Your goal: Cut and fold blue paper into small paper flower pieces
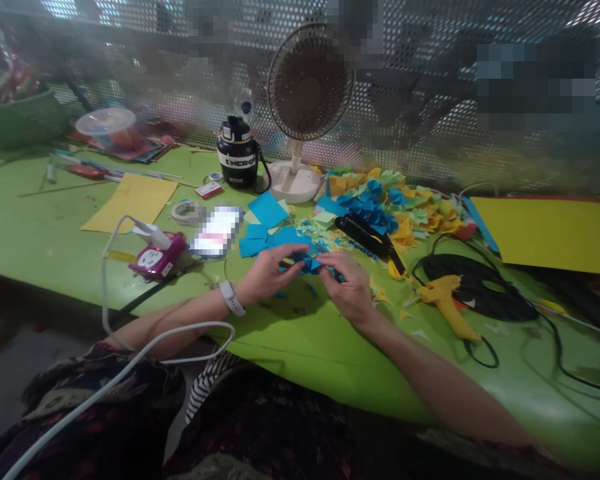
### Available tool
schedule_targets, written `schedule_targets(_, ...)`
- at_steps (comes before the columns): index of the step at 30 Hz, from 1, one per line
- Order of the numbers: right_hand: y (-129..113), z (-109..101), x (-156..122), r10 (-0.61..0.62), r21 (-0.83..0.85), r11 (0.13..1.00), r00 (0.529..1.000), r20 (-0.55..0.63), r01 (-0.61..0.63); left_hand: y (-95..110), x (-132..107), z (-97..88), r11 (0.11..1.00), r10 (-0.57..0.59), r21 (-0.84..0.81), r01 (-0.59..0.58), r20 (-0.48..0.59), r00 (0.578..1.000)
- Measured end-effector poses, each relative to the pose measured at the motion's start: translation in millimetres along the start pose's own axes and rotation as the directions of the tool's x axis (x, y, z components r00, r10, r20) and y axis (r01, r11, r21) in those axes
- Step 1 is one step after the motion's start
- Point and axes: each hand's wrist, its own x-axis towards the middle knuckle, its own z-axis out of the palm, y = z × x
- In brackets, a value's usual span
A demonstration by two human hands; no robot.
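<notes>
Between my two hands is a small folded piece of blue paper [311, 264]. My left hand [273, 272], with a pale watch on its wrist, pinches it from the left with thumb and fingers. From the right, my right hand [349, 283] has its fingertips closed on the same piece. A dark bit shows by the right fingers; I cannot tell what it is. Just beyond my hands lie flat blue paper squares [254, 241] and small scraps. A black stapler [363, 235] rests beyond my right hand, beside a heap of folded blue paper pieces [375, 208].
A yellow glue gun [447, 305] with its cord lies right, by a black disc [505, 293]. Left are a lit phone [217, 230], tape roll [187, 212] and purple power socket [160, 259]. A white cable [200, 327] crosses my left forearm. Behind stand a bottle [237, 157] and fan [310, 83].
</notes>
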Motion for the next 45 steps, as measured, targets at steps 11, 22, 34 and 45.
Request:
schedule_targets(11, 0, -4, 0, -0.033, 0.002, 0.999, 0.998, 0.051, 0.033, -1, 2, -2.5, 0.808, -0.198, -0.521, 0.275, 0.200, 0.960)
schedule_targets(22, 3, 0, -3, -0.115, -0.089, 0.989, 0.992, 0.059, 0.120, 6, 0, 4.0, 0.666, -0.313, -0.628, 0.402, 0.254, 0.915)
schedule_targets(34, 6, -11, 4, -0.223, -0.161, 0.950, 0.943, 0.249, 0.267, 5, 0, 2.7, 0.655, -0.300, -0.657, 0.374, 0.228, 0.926)
schedule_targets(45, 10, -1, -5, -0.190, -0.313, 0.898, 0.915, 0.357, 0.309, 8, 5, -2.8, 0.650, -0.441, -0.632, 0.422, 0.137, 0.887)
